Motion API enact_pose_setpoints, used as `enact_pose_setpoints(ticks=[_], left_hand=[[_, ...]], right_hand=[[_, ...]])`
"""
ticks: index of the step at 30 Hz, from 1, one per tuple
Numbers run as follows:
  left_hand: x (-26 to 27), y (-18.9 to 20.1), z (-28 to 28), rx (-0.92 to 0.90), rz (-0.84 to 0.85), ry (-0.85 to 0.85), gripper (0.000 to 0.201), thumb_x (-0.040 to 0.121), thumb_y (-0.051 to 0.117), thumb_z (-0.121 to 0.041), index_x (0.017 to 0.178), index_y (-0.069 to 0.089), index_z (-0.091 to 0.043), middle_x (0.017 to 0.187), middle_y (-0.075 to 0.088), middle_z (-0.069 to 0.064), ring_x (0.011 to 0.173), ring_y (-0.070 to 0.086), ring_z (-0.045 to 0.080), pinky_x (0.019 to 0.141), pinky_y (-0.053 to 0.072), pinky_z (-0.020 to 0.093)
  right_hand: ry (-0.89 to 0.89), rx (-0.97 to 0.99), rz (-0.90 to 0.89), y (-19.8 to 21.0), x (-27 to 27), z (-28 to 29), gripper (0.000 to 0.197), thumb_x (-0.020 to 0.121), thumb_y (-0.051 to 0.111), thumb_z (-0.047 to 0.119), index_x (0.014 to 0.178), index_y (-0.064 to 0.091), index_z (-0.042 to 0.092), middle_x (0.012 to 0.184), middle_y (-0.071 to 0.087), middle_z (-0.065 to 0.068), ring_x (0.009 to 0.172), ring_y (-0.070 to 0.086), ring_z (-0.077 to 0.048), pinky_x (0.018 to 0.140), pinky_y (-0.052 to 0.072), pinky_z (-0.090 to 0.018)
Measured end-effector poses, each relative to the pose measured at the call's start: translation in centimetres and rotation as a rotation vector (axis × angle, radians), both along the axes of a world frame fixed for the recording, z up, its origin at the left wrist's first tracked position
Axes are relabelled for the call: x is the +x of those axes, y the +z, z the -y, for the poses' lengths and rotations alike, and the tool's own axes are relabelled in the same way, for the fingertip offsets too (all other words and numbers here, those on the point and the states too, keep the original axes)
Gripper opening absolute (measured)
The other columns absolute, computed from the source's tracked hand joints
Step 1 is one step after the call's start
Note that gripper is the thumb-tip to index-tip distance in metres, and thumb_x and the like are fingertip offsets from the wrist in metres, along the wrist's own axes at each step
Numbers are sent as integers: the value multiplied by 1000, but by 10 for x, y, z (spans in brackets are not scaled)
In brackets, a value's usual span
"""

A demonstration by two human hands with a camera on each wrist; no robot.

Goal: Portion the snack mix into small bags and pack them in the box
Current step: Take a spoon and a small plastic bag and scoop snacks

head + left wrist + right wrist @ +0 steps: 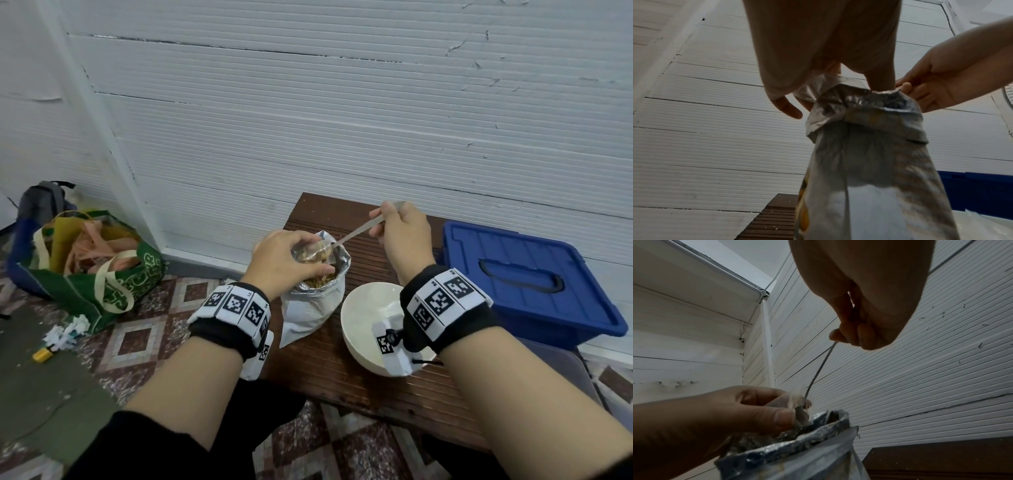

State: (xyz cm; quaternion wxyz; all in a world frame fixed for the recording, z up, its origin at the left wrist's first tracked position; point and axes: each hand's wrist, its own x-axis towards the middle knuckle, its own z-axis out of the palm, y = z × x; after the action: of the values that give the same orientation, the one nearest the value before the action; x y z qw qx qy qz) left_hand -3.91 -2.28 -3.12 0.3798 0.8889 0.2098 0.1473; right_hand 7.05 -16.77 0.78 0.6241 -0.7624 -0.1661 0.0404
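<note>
A silver foil snack bag (313, 301) stands upright on the brown bench (342, 363), its top rolled down and snack mix (317, 280) showing inside. Just above its mouth my left hand (284, 260) pinches a small clear bag (313, 255) that holds some mix. My right hand (400, 233) grips the handle of a metal spoon (359, 231), and the spoon's bowl sits inside the small bag. In the right wrist view the spoon (820, 368) runs down into the small bag (800, 404) held by my left hand (756, 408). A blue lidded box (520, 284) stands at the right.
An empty white bowl (366, 318) sits on the bench between my wrists. A green tote bag (99, 263) full of cloth and a grey backpack (41, 202) lie on the tiled floor at the left. Paper scraps (66, 332) lie near them. A white ribbed wall (342, 120) backs the bench.
</note>
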Motion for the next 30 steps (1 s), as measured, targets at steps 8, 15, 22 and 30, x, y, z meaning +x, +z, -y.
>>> enact_pose_setpoints(ticks=[8,15,22,30], left_hand=[[2,-2,3,-31,59,53,42,63,81,-55,97,60,-40,95,58,-17,101,58,14,97,47,42],[-9,5,6,-198,184,101,29,78,77,-33,101,59,-28,89,57,-22,82,49,-14,61,41,5],[-16,11,7,-238,186,63,26,81,75,-30,91,52,-35,88,51,-27,81,43,-19,58,36,-5],[-17,11,3,-221,135,70,30,78,77,-38,88,49,-44,105,59,-12,101,54,4,74,36,9]], right_hand=[[209,130,160,3,-4,6,27,101,44,19,82,63,20,65,61,-1,57,51,-9,60,43,-20],[134,246,254,11,-3,15,23,101,44,19,88,63,16,68,60,-4,60,52,-2,63,41,-17],[-98,217,240,1,4,17,29,101,42,24,78,59,28,63,59,3,62,54,-9,71,46,-37],[134,-124,475,-19,-11,12,22,100,44,20,91,63,14,77,63,3,73,58,-5,71,45,-19]])
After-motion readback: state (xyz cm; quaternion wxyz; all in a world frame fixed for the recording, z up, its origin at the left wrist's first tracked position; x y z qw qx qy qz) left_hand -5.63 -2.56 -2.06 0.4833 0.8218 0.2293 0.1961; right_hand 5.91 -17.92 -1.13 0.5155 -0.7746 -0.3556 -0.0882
